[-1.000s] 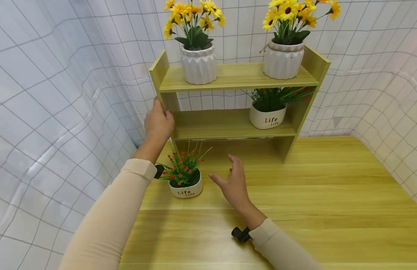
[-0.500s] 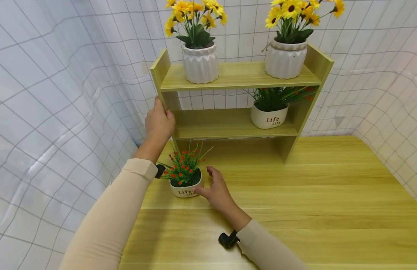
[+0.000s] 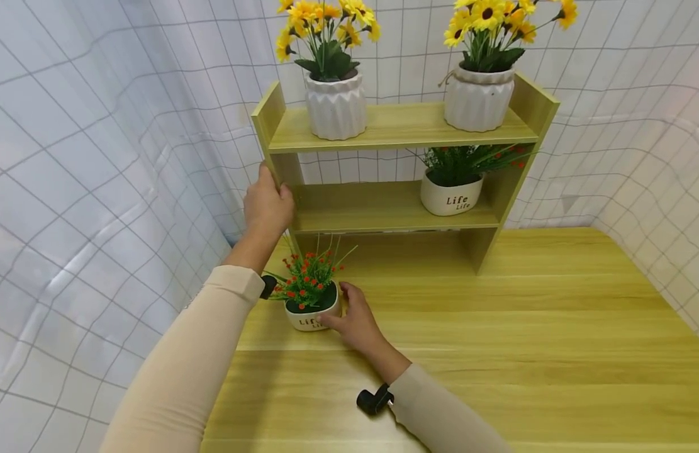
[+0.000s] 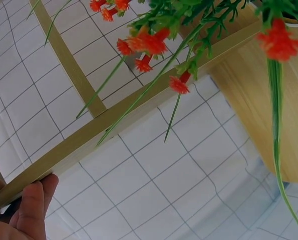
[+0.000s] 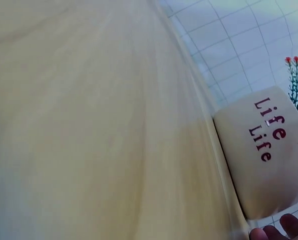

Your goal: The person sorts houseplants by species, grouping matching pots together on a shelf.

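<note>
My left hand [image 3: 267,204] grips the left side panel of a wooden shelf [image 3: 394,204], thumb on the inner face. In the left wrist view its fingers [image 4: 33,205] wrap that panel's edge. A potted plant with red flowers [image 3: 306,280] stands on the table in front of the shelf's lower left. My right hand [image 3: 357,324] holds its cream "Life" pot [image 5: 264,155] at the right end, thumb over the front and fingers on the far side. The pot's base rests on the table in the right wrist view.
Two white ribbed pots [image 3: 336,108] with yellow flowers stand on the shelf's top board. Another cream "Life" pot [image 3: 451,196] sits at the right of the middle board. A white grid-patterned curtain [image 3: 128,157] surrounds the wooden table [image 3: 525,352].
My right hand has moved left from open space beside the potted plant until its thumb and fingers hold the pot's right end. The left hand keeps its grip on the shelf panel.
</note>
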Demonstrator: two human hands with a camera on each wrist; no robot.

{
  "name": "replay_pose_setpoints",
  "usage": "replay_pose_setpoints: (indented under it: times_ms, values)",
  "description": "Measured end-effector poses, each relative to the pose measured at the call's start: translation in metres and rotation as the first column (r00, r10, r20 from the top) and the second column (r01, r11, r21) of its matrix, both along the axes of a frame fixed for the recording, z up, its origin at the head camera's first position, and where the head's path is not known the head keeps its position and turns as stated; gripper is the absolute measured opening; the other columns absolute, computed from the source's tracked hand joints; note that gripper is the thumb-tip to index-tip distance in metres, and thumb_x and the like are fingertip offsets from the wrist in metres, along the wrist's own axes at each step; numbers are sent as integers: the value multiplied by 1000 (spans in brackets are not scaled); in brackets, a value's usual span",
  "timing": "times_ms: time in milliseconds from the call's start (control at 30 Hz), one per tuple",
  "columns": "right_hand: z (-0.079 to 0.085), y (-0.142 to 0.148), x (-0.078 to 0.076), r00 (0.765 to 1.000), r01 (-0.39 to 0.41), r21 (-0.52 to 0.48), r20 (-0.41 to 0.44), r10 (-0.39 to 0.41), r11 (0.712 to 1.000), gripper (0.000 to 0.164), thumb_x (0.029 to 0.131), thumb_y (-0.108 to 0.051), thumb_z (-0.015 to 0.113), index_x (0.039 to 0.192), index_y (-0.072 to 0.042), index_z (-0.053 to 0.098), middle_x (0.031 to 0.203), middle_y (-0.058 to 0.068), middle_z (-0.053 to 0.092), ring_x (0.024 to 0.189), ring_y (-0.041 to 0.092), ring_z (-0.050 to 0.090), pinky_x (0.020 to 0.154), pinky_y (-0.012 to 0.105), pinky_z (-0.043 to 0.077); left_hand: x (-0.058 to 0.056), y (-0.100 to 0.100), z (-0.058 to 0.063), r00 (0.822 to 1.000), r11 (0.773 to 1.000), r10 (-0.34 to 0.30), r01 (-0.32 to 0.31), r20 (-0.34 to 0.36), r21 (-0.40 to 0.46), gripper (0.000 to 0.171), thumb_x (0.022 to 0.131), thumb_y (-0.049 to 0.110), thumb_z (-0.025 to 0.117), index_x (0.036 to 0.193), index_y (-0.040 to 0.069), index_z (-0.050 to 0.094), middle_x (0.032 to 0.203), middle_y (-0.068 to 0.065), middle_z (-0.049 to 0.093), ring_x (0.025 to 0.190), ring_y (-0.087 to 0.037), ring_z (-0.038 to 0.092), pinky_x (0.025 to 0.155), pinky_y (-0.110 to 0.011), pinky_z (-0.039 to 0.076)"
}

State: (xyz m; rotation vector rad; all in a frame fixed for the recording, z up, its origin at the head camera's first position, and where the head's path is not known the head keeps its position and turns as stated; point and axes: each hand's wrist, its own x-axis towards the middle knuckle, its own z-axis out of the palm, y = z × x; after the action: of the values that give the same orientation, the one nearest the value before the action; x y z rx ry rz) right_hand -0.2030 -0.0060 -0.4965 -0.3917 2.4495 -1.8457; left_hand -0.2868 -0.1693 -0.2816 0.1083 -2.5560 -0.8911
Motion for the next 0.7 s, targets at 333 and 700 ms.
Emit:
replay_pose_setpoints:
  times_ms: [333,700]
  values:
    - [0,-12,-5,1000,18,16,-19,-18,1000,82,79,-22,84,145,-2,40,141,15,47,122,29,51,98,45,45,1,0,1,1000,1000,-11,11,5,-3,41,101,18,46,139,3,40,116,-31,62,102,-50,61,82,-59,49]
    - [7,1,2,998,64,-62,19,-63,996,82,74,-30,87,142,-10,44,126,8,55,110,22,55,89,40,50,-1,-1,-1,1000,1000,-4,4,-6,-6,42,100,18,47,139,4,40,116,-31,62,104,-51,61,85,-60,48]
